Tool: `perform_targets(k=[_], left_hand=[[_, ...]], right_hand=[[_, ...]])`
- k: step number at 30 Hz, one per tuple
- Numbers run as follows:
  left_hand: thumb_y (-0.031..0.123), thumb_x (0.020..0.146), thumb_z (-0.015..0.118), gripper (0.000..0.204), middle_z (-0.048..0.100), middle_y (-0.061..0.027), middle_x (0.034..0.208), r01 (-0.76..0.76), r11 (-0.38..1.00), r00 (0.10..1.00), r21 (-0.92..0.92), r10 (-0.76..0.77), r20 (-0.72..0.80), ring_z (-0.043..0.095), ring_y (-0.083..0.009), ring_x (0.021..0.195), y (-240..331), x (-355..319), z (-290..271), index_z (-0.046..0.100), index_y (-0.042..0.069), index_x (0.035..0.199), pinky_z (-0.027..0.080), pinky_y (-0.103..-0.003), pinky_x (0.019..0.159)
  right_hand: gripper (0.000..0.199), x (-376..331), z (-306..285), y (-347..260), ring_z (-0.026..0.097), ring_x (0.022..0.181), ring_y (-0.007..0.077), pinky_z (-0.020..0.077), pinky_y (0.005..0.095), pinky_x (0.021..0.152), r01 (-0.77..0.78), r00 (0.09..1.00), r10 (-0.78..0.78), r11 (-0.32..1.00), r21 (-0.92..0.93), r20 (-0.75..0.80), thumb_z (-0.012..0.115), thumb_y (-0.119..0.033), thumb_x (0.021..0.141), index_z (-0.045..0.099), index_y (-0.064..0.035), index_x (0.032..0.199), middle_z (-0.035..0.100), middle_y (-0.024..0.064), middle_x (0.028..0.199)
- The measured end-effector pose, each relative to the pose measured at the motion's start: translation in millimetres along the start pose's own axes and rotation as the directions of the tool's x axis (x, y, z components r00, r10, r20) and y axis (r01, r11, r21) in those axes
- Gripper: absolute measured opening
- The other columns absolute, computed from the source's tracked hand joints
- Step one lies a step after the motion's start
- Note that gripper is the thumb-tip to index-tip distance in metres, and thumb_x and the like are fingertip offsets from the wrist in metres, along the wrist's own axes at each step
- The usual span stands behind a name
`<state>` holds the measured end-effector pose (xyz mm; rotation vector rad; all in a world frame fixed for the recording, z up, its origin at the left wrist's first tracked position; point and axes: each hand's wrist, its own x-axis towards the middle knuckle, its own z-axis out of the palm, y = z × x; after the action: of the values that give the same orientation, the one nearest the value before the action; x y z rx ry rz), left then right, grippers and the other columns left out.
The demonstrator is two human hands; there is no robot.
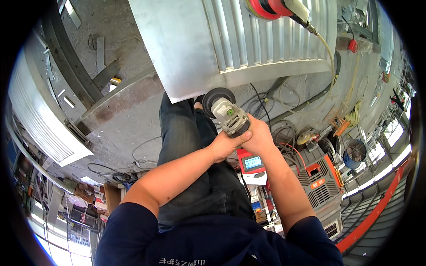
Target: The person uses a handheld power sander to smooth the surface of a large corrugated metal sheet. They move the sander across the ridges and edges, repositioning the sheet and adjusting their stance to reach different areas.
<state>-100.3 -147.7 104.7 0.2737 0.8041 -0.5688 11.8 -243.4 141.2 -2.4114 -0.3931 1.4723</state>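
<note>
Right of centre, we see a blue bucket (355,151), contents unclear. Our left hand (226,144) and right hand (257,137) both grip the angle grinder (227,113), its disc just beyond them at the metal sheet's (177,48) edge.

Bare concrete floor (128,128) lies open left of the legs, up to a rusty beam (120,99). Ahead, the metal panel (186,48) blocks the way at its lower corner. Right, tangled cables (284,106) and an orange machine (321,177) crowd the floor.
</note>
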Motion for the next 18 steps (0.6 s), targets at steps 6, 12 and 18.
perform_targets(k=[6, 12, 18], left_hand=[[0.042, 0.088, 0.08, 0.071, 0.058, -0.0073, 0.134, 0.042, 0.999, 0.999, -0.014, -0.042, 0.029, 0.054, -0.0187, 0.124, 4, -2, -6, 0.049, 0.004, 0.141, 0.044, -0.038, 0.107], [0.04, 0.088, 0.081, 0.071, 0.058, -0.0109, 0.136, 0.01, 0.999, 1.0, 0.046, -0.01, -0.01, 0.054, -0.0205, 0.126, 0, -2, -13, 0.052, 0.001, 0.139, 0.043, -0.037, 0.108], [0.042, 0.089, 0.079, 0.072, 0.055, -0.0077, 0.139, 0.044, 0.997, 0.999, 0.064, -0.045, 0.018, 0.05, -0.0193, 0.13, 2, -1, -13, 0.048, 0.003, 0.142, 0.038, -0.039, 0.111]], right_hand=[[0.038, 4, 4, 1, 0.066, 0.086, 0.0476, 0.0537, 0.0512, 0.076, 0.025, 0.999, -0.026, 1.0, -0.006, -0.034, 0.074, -0.024, 0.071, 0.057, -0.0002, 0.095, 0.068, 0.0255, 0.085], [0.037, 3, 14, 1, 0.065, 0.086, 0.0479, 0.0539, 0.0513, 0.075, 0.032, 0.997, -0.028, 0.998, 0.047, -0.076, 0.074, -0.024, 0.072, 0.057, -0.0008, 0.095, 0.068, 0.0252, 0.084], [0.037, 5, 13, 4, 0.066, 0.086, 0.0477, 0.0536, 0.0522, 0.074, 0.02, 0.999, -0.019, 0.999, 0.042, -0.04, 0.073, -0.025, 0.073, 0.057, -0.0006, 0.094, 0.068, 0.0261, 0.086]])
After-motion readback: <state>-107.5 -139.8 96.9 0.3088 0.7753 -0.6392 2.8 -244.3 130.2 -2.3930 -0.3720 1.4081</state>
